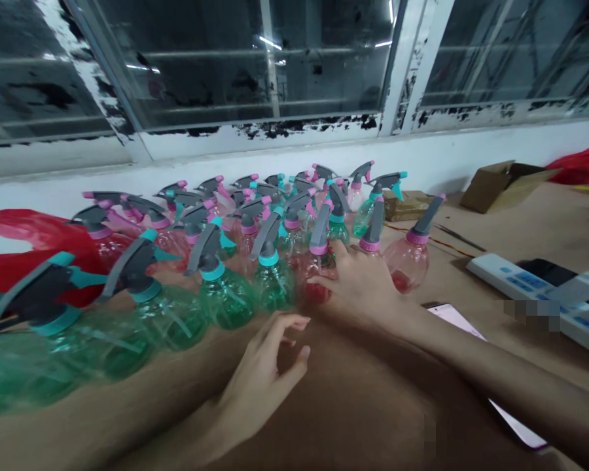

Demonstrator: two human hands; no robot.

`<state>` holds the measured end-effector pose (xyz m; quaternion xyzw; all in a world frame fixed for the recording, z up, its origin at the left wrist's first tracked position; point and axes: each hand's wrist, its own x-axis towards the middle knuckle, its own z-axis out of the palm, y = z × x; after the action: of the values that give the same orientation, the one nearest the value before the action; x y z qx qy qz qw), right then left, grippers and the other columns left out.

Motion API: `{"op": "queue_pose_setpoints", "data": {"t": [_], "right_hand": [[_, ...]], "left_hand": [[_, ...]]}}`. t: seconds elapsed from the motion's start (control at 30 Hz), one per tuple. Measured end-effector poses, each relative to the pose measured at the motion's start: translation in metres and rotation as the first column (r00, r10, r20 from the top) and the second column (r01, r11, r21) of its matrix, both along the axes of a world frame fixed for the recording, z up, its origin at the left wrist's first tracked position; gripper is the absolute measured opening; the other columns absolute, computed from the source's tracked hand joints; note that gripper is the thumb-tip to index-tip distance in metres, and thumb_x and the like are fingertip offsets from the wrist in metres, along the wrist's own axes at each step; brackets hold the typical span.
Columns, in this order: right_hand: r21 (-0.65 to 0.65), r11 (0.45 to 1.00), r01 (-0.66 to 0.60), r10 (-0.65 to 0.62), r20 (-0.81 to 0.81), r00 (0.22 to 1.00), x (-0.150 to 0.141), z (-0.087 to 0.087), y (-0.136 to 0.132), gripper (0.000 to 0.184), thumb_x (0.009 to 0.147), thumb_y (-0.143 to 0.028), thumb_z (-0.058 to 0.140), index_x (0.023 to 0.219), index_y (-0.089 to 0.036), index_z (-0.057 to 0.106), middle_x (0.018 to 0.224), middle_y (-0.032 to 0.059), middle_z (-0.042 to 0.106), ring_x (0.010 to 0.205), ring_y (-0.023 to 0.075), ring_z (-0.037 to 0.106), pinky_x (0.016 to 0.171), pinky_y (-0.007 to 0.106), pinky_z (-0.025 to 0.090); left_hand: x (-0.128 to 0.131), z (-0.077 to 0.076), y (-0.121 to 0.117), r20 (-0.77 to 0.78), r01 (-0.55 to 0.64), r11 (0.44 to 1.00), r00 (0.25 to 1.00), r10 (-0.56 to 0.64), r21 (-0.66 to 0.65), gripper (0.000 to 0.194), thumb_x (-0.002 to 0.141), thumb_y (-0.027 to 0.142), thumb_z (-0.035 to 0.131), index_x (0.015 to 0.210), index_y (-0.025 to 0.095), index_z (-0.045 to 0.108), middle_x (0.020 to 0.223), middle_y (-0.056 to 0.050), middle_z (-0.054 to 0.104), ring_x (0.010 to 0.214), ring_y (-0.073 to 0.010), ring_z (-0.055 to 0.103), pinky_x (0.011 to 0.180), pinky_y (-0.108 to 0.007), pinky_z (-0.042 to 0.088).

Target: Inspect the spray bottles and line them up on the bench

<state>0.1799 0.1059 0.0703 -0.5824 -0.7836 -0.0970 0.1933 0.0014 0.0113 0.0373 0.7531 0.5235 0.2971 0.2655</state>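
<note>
My right hand [366, 278] reaches into the front row of spray bottles. Its thumb lies across the front of a clear pink spray bottle [318, 269] with a pink collar and grey trigger head, and its fingers go round the right side, partly hidden. Behind the same hand rises another pink-collared spray bottle [372, 229], its body mostly covered. To the right stands a pink round-bellied bottle [407, 261]. My left hand [269, 373] hovers nearer to me with fingers loosely curved, thumb apart and nothing held. Closest to it are green spray bottles [273, 284] with turquoise collars.
Several more pink and green spray bottles crowd the table toward the windowed wall. Red plastic [34, 242] lies at left. On the right are a phone [456, 317], a white power strip [515, 281], cables and an open cardboard box [503, 186].
</note>
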Motion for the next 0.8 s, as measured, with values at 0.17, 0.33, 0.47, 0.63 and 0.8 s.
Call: {"op": "queue_pose_setpoints", "data": {"t": [0.17, 0.33, 0.47, 0.63, 0.8], "right_hand": [[0.019, 1.000, 0.004, -0.003, -0.055, 0.998, 0.000, 0.005, -0.012, 0.051, 0.077, -0.050, 0.057, 0.112, -0.014, 0.048, 0.079, 0.0100, 0.069, 0.070, 0.0281, 0.065, 0.051, 0.033, 0.041], [0.004, 1.000, -0.017, 0.017, -0.187, 0.982, 0.024, 0.020, -0.034, 0.041, 0.080, -0.052, 0.053, 0.108, -0.022, 0.056, 0.074, 0.0051, 0.069, 0.067, 0.0260, 0.065, 0.052, 0.032, 0.042], [0.006, 1.000, -0.030, 0.030, -0.380, 0.924, 0.054, 0.018, -0.038, 0.027, 0.081, -0.047, 0.052, 0.091, -0.024, 0.065, 0.075, 0.0024, 0.069, 0.065, 0.0199, 0.064, 0.056, 0.031, 0.045], [0.054, 0.998, 0.030, 0.000, -0.484, 0.875, 0.081, 0.001, -0.028, 0.028, 0.080, -0.043, 0.055, 0.096, -0.020, 0.063, 0.086, 0.0058, 0.068, 0.067, 0.0189, 0.064, 0.058, 0.031, 0.047], [-0.037, 0.999, 0.018, -0.033, -0.431, 0.902, 0.091, -0.008, -0.017, 0.046, 0.079, -0.051, 0.054, 0.107, -0.015, 0.058, 0.093, 0.0113, 0.068, 0.076, 0.0240, 0.065, 0.066, 0.036, 0.049]], "left_hand": [[0.001, 0.001, 0.004, 0.034, 0.013, 0.999, 0.999, -0.011, -0.051, 0.028, 0.085, 0.017, 0.048, 0.109, 0.030, 0.046, 0.111, 0.002, 0.056, 0.090, -0.0157, 0.060, 0.081, -0.034, 0.049], [0.006, 0.006, 0.012, 0.089, 0.027, 0.998, 0.996, -0.022, -0.048, 0.023, 0.087, 0.020, 0.047, 0.107, 0.030, 0.047, 0.110, 0.001, 0.056, 0.094, -0.0159, 0.059, 0.082, -0.034, 0.048], [0.014, 0.009, 0.024, 0.194, 0.060, 0.997, 0.980, -0.051, -0.038, 0.019, 0.088, 0.022, 0.048, 0.106, 0.028, 0.048, 0.105, 0.000, 0.058, 0.097, -0.0164, 0.058, 0.082, -0.033, 0.048], [0.028, 0.010, 0.037, 0.270, 0.096, 0.994, 0.960, -0.077, -0.058, 0.016, 0.087, 0.024, 0.050, 0.104, 0.025, 0.049, 0.102, -0.002, 0.059, 0.095, -0.0166, 0.059, 0.081, -0.033, 0.048], [0.036, 0.011, 0.039, 0.297, 0.129, 0.989, 0.949, -0.101, -0.078, 0.015, 0.087, 0.024, 0.051, 0.102, 0.024, 0.050, 0.100, -0.002, 0.061, 0.092, -0.0164, 0.060, 0.079, -0.032, 0.048]]}}
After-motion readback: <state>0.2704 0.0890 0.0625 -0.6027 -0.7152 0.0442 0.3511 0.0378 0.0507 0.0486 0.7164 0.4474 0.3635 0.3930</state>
